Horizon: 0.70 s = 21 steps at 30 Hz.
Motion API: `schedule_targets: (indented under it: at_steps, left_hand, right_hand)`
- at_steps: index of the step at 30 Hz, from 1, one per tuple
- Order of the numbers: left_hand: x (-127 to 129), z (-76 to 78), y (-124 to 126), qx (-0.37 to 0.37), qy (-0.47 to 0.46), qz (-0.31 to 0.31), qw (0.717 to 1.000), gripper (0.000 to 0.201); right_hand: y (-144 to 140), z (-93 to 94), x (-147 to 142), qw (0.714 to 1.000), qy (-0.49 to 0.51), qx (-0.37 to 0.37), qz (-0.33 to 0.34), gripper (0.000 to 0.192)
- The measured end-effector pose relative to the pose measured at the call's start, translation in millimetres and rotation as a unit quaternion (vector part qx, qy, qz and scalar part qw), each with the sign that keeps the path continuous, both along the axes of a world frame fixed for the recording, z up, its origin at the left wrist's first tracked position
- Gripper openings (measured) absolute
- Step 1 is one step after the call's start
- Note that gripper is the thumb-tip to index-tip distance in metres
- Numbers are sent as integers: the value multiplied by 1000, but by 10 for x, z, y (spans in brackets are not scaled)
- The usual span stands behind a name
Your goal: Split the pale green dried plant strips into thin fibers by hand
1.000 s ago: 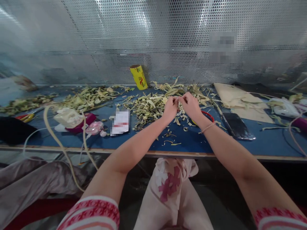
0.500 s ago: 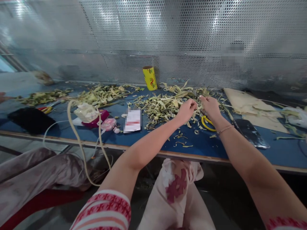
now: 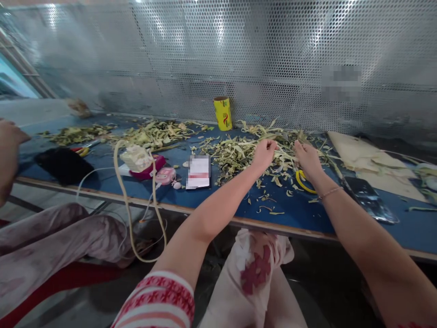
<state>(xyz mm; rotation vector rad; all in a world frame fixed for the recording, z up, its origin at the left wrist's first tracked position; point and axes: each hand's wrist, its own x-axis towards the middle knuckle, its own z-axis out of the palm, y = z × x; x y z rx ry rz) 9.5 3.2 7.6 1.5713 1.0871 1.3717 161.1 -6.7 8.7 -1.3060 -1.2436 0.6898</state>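
My left hand (image 3: 264,152) and my right hand (image 3: 307,158) hover a hand's width apart over a heap of pale green-yellow leaf strips (image 3: 235,152) on the blue table (image 3: 297,212). Each hand has its fingers pinched shut on an end of a thin strip (image 3: 284,156) that seems to run between them. A yellow-handled tool (image 3: 302,183) lies on the table just below my right wrist. Small loose scraps are scattered in front of both hands.
A yellow can (image 3: 222,113) stands by the perforated metal wall (image 3: 273,54). A card (image 3: 198,172), pink items (image 3: 165,175), a cream cable (image 3: 123,182) and a black object (image 3: 63,164) lie to the left. A phone (image 3: 370,198) and beige sheets (image 3: 368,157) lie to the right. Another person's hand (image 3: 8,146) is at far left.
My hands, pinched together a second ago, have drawn apart sideways over the heap. The camera has turned left, bringing another person's hand into view.
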Motion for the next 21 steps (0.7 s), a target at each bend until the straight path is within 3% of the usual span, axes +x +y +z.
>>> schedule_targets:
  at_steps: [3,7,11,15,21]
  left_hand:
    - [12,44,-80,-20,-21,-18,999,13]
    - [18,70,-117,-25,-32,-12,999,13]
    - [46,61,-112,-37,-52,-19,998,9]
    - [62,65,-143,-48,-53,-20,997,12]
    - [37,33,-115,-31,-67,-24,997,10]
  right_hand:
    - [-25,31,-22,988,78,-97,88,51]
    - [-62,44,-80,969,86,-192,126,49]
    - [-121,50,-143,967,109,-163,163,21]
    - [-152,84,-158,963,178,-128,156,9]
    - [-155,141,-124,962,191,-129,144,20]
